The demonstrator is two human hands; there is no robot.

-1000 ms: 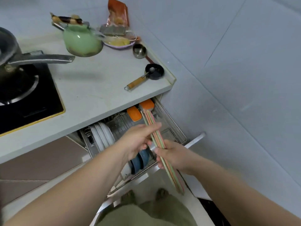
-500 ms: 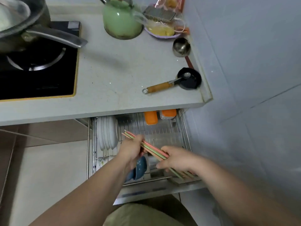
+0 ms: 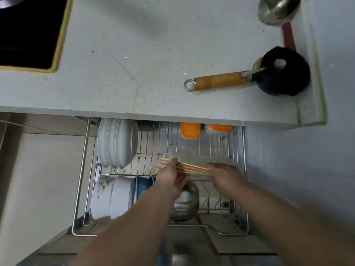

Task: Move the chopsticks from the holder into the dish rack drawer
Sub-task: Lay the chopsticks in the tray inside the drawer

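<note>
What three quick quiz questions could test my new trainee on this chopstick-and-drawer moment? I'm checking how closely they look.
1. True or false: both hands hold the chopsticks.
2. The white plates stand at which side of the drawer: A left, B right, C middle?
3. What colour are the two lids at the back?

Key: 1 true: left hand, right hand. 2 A. 3 orange.

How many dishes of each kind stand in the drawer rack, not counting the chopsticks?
White plates: 4
Orange-lidded containers: 2
White bowls: 2
Blue bowls: 2
Steel bowl: 1
Total: 11
</note>
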